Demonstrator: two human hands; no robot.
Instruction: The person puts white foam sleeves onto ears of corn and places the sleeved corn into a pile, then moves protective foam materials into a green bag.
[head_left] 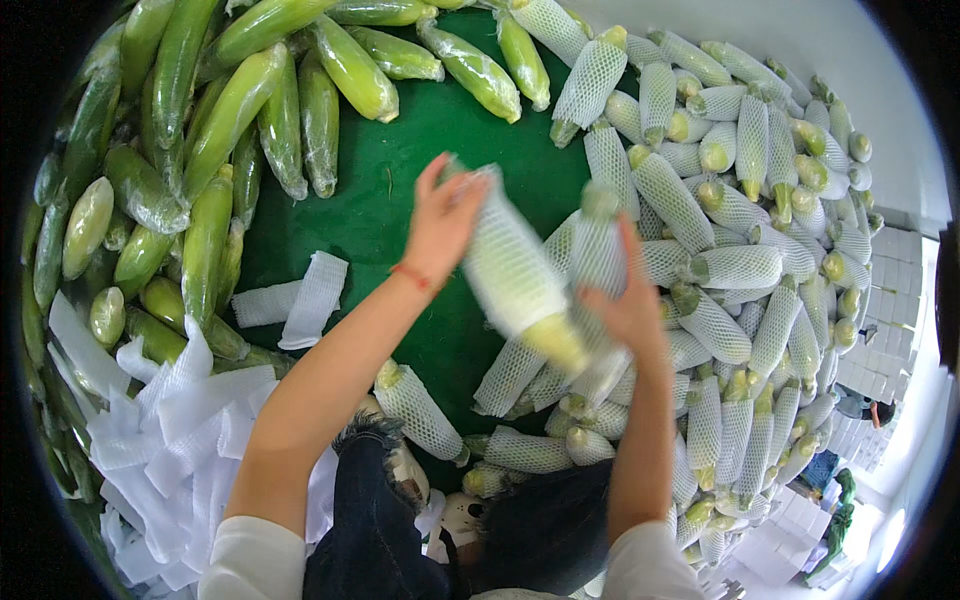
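Observation:
My left hand grips the top end of an ear of corn in a white foam net sleeve. This ear tilts down to the right, blurred by motion, and its pale yellow-green end sticks out at the bottom. In my right hand is a second sleeved ear of corn, held nearly upright beside the first and also blurred. Fingers of both hands are closed around the ears. Below my hands, another sleeved ear lies close to my knees.
Many sleeved ears are heaped on the right. Unsleeved ears in clear film pile up at the left and back. A heap of loose white foam sleeves lies at lower left; two sleeves rest on the green surface.

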